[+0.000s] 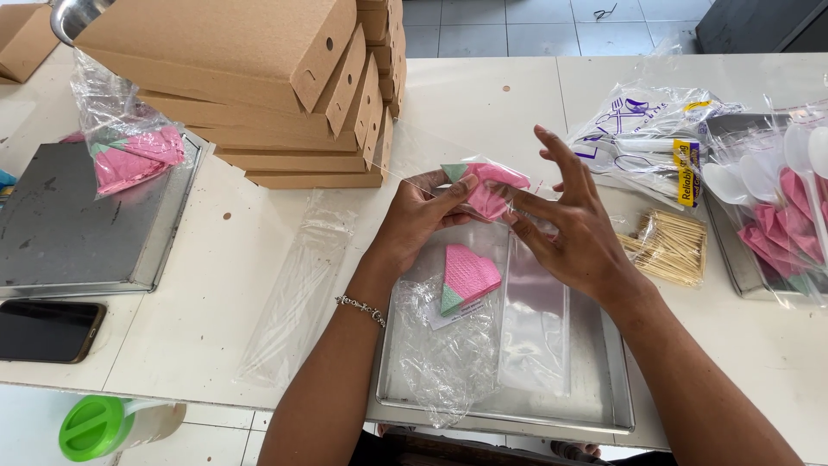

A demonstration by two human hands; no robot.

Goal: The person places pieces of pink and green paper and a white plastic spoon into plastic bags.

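Head view: I see my left hand pinching a pink-and-green folded napkin in a clear plastic sleeve, thumb pressed on its left edge. My right hand touches the sleeve's right side, fingers spread, above a metal tray holding another folded napkin.

left hand pinching bagged pink napkin

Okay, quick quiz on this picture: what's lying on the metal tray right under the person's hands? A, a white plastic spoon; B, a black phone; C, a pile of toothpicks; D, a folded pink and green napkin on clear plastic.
D: a folded pink and green napkin lies on clear plastic in the metal tray, just below the left hand and right hand, which hold another napkin in a clear bag.
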